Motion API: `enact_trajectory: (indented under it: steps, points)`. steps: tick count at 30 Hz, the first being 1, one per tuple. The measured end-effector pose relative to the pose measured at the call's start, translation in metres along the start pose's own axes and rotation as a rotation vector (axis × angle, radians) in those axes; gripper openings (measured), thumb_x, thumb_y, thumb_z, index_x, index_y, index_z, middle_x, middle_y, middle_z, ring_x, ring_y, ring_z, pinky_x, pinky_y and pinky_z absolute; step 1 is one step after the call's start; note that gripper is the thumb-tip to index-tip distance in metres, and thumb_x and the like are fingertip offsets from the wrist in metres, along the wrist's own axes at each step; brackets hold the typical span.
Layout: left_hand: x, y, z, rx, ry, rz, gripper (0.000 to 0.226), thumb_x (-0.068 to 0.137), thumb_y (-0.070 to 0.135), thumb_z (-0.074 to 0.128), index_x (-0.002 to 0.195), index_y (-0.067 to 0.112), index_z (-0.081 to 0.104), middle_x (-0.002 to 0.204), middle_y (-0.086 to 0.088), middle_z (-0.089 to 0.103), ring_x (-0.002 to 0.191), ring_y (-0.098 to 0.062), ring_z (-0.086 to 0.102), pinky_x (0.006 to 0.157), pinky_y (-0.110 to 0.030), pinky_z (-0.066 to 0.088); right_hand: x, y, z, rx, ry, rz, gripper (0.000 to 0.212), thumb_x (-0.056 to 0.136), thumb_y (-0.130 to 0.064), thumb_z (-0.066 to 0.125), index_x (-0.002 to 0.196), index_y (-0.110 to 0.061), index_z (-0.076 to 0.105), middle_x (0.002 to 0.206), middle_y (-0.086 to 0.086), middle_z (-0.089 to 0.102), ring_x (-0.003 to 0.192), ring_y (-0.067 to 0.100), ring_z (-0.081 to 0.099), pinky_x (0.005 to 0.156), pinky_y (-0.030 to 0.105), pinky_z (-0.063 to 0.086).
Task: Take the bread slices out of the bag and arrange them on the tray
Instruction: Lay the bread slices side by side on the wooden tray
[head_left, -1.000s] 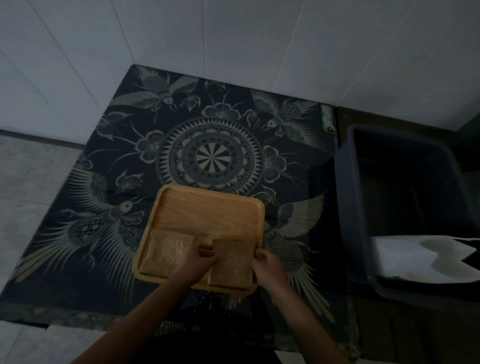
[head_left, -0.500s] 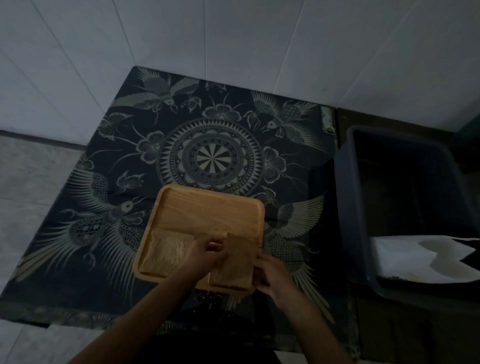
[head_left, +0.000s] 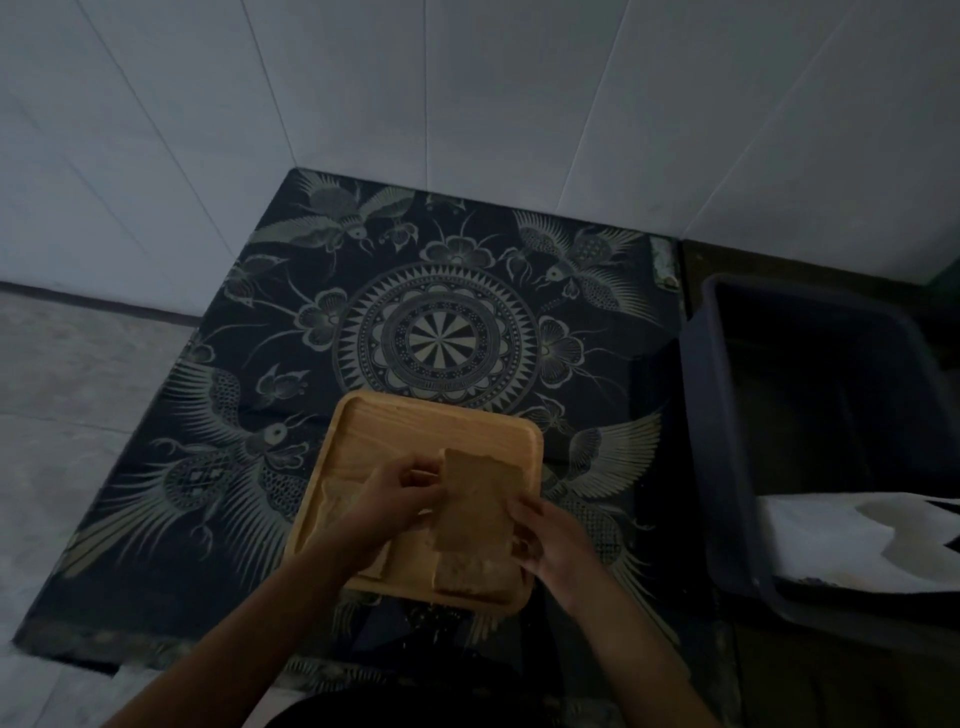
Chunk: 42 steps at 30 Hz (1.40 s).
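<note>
So compared to a second ago, the right-hand bread slice (head_left: 475, 501) isn't lying flat on the tray anymore, it's been tipped up and lifted, and both hands have come up with it.

Head view, only one there is: the left hand (head_left: 397, 501) has its fingers curled on the slice's left edge near the top, the right hand (head_left: 550, 538) pinches the lower right side, so both are gripping the same slice, held tilted above the tray's near right corner. Under it there's another bread slice (head_left: 472, 574) lying flat in that corner. A third one (head_left: 332, 512) sits on the tray's left side, mostly hidden behind the left forearm.

The wooden tray (head_left: 415, 431) sits toward the near edge of a dark patterned cloth (head_left: 436, 332) on the counter. Right of the cloth is a dark plastic bin (head_left: 727, 467) with something white (head_left: 852, 540) draped at its near end. Lighting's really dim.
</note>
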<state>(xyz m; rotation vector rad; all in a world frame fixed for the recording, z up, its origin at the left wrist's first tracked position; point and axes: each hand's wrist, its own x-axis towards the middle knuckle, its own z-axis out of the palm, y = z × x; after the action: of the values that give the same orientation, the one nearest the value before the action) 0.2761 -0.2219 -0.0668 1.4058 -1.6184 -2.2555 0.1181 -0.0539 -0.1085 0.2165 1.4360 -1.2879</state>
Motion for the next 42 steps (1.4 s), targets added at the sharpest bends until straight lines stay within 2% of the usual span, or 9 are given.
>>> enact_trajectory:
  steps: [5, 10, 18, 23, 27, 30, 35, 39, 42]
  points:
    - [0.002, 0.002, -0.025, -0.015, 0.076, 0.000, 0.017, 0.090, 0.008, 0.070, 0.106, 0.014, 0.069, 0.110, -0.011, 0.072, 0.101, -0.024, 0.071, 0.073, -0.033, 0.057, 0.006, -0.012, 0.024, -0.069, -0.028, -0.032, 0.022, 0.090, -0.016, 0.078, 0.112, -0.018, 0.075, 0.099, -0.001, 0.083, 0.086, 0.013, 0.080, 0.067, 0.033, 0.062]
    - [0.004, 0.009, -0.053, -0.009, 0.145, 0.039, 0.021, 0.086, 0.010, 0.076, 0.105, 0.015, 0.070, 0.104, -0.006, 0.076, 0.098, -0.022, 0.073, 0.081, -0.037, 0.061, 0.016, -0.022, 0.055, -0.127, -0.022, -0.082, 0.016, 0.089, -0.017, 0.079, 0.106, -0.017, 0.078, 0.102, 0.003, 0.083, 0.087, 0.014, 0.080, 0.077, 0.035, 0.060]
    - [0.032, 0.016, -0.099, 0.062, 0.248, 0.066, 0.020, 0.078, 0.012, 0.083, 0.095, 0.013, 0.073, 0.092, -0.009, 0.078, 0.087, -0.023, 0.077, 0.072, -0.032, 0.062, 0.039, -0.033, 0.101, -0.188, -0.017, -0.105, 0.018, 0.092, -0.019, 0.077, 0.110, -0.017, 0.076, 0.100, 0.004, 0.083, 0.091, 0.019, 0.080, 0.076, 0.033, 0.061]
    - [0.059, 0.023, -0.118, 0.181, 0.307, 0.048, 0.019, 0.078, 0.012, 0.084, 0.094, 0.013, 0.072, 0.091, -0.009, 0.076, 0.083, -0.020, 0.074, 0.059, -0.022, 0.055, 0.065, -0.034, 0.128, -0.206, 0.063, -0.093, 0.017, 0.092, -0.015, 0.077, 0.108, -0.014, 0.076, 0.101, 0.008, 0.082, 0.094, 0.023, 0.078, 0.072, 0.031, 0.060]
    - [0.079, 0.022, -0.131, 0.253, 0.306, 0.030, 0.019, 0.081, 0.009, 0.080, 0.099, 0.012, 0.073, 0.093, -0.009, 0.076, 0.083, -0.020, 0.072, 0.070, -0.031, 0.059, 0.085, -0.030, 0.141, -0.223, 0.099, -0.078, 0.017, 0.092, -0.013, 0.076, 0.109, -0.010, 0.075, 0.106, 0.012, 0.079, 0.098, 0.026, 0.076, 0.082, 0.036, 0.062]
    - [0.087, 0.018, -0.137, 0.315, 0.313, 0.018, 0.018, 0.080, 0.010, 0.079, 0.096, 0.016, 0.074, 0.091, -0.003, 0.076, 0.086, -0.016, 0.072, 0.082, -0.036, 0.060, 0.093, -0.025, 0.146, -0.252, 0.114, -0.054, 0.012, 0.092, -0.018, 0.077, 0.104, -0.017, 0.076, 0.104, 0.005, 0.080, 0.095, 0.018, 0.075, 0.069, 0.025, 0.060]
    - [0.091, 0.011, -0.144, 0.412, 0.301, 0.027, 0.025, 0.079, 0.012, 0.079, 0.078, 0.034, 0.068, 0.080, 0.010, 0.073, 0.075, -0.001, 0.069, 0.063, -0.016, 0.052, 0.106, -0.018, 0.149, -0.324, 0.139, -0.004, 0.009, 0.092, -0.023, 0.076, 0.100, -0.022, 0.071, 0.103, -0.002, 0.074, 0.094, 0.011, 0.070, 0.065, 0.021, 0.055]
    - [0.094, 0.003, -0.146, 0.485, 0.326, 0.030, 0.016, 0.078, 0.012, 0.080, 0.092, 0.019, 0.078, 0.076, 0.013, 0.072, 0.074, 0.002, 0.069, 0.062, -0.012, 0.051, 0.117, -0.010, 0.151, -0.380, 0.165, 0.018, 0.010, 0.093, -0.022, 0.076, 0.101, -0.020, 0.071, 0.107, 0.001, 0.073, 0.095, 0.012, 0.068, 0.067, 0.022, 0.054]
    - [0.096, -0.001, -0.146, 0.555, 0.334, 0.063, 0.020, 0.080, 0.012, 0.077, 0.099, 0.014, 0.080, 0.085, 0.005, 0.078, 0.074, 0.001, 0.070, 0.063, -0.010, 0.051, 0.125, -0.005, 0.149, -0.408, 0.175, -0.010, 0.014, 0.093, -0.020, 0.076, 0.106, -0.014, 0.074, 0.106, 0.004, 0.075, 0.094, 0.014, 0.070, 0.073, 0.024, 0.058]
